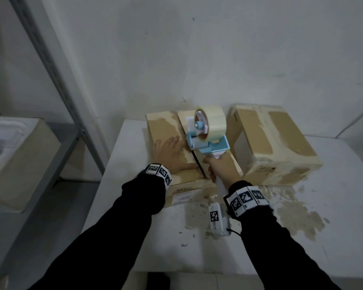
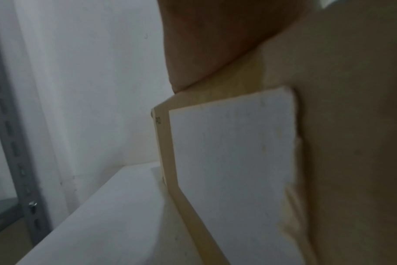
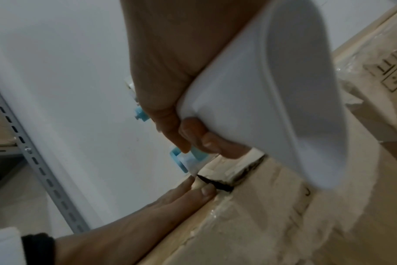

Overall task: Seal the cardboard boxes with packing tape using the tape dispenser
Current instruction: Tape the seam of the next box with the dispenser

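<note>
A white surface [image 1: 134,227] fills the lower middle of the head view, its top scuffed and blotched with tan residue toward the lower right. Behind it rises a plain, pale wall [image 1: 197,49] with small marks. A grey perforated metal shelf upright [image 1: 57,80] slants across the upper left of the frame, and at the left edge a lidded cardboard carton [image 1: 19,164] sits on a shelf.

Two brown cardboard boxes stand on the surface against the wall. The left box [image 1: 166,130], at frame centre, has matte flaps with pale torn patches where the paper skin has peeled, and a dark gap shows along its centre seam. The right box [image 1: 277,143], just beside it at centre right, is wrinkled under glossy strips of old tape and carries small printed symbols on its near side.

The left hand [image 1: 172,155] lies flat with fingers straight and spread, pressing the left flap of the left box; in the right wrist view its fingertips [image 3: 206,191] rest at the edge of the seam gap. The right hand [image 1: 220,166] is wrapped firmly round the smooth white handle of the tape dispenser [image 1: 208,139], whose light blue plastic frame rests on the box top over the seam. A thick round roll of translucent yellowish packing tape [image 1: 213,124] sits upright on the dispenser's hub. Both wrists wear bands with black-and-white square markers over black sleeves.
</note>
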{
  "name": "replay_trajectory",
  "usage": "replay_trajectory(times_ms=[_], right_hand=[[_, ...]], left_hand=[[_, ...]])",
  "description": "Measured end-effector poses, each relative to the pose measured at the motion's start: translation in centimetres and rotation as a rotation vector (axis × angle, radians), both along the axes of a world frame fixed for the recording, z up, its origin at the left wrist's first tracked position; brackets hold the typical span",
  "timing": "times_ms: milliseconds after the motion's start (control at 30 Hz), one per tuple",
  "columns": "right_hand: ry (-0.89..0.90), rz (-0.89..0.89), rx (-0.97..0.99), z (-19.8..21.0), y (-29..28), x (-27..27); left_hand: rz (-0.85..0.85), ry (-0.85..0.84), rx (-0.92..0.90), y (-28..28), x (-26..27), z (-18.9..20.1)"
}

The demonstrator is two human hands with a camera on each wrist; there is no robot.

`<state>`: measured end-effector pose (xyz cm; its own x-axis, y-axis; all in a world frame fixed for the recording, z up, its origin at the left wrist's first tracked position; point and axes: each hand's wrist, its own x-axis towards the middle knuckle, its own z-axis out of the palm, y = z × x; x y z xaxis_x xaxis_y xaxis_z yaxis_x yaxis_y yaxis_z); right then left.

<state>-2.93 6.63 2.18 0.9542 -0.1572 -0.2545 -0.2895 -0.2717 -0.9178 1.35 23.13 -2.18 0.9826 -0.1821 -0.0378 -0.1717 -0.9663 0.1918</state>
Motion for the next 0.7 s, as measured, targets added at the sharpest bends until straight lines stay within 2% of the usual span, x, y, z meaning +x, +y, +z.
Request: replay_trajectory(times_ms=[167,333,433,533,700], right_hand=[[0.031,0.002,0.033,-0.3,-0.2,-0.6],[0.026,-0.035,0.129,-0.6,-0.3,-0.7],[0.03,-0.035,0.149,-0.8,-0.6,-0.6],[0.035,-0.052,0.145,-1.1,-0.7,-0.3],[0.04,-0.038,0.113,-1.6,-0.8,0.0]], left_hand=[[-0.003,-0.034,0.046,0.0,0.1,-0.1],[0.016,-0.077,0.01,-0.7,1.3,0.7],[-0.064,-0.081,0.026,-0.8,1.8,0.3],[-0.194,-0.113,0.161,-0.8,2.2,0.2],[-0.22,0.049,0.158,-0.7,3.2,-0.4]])
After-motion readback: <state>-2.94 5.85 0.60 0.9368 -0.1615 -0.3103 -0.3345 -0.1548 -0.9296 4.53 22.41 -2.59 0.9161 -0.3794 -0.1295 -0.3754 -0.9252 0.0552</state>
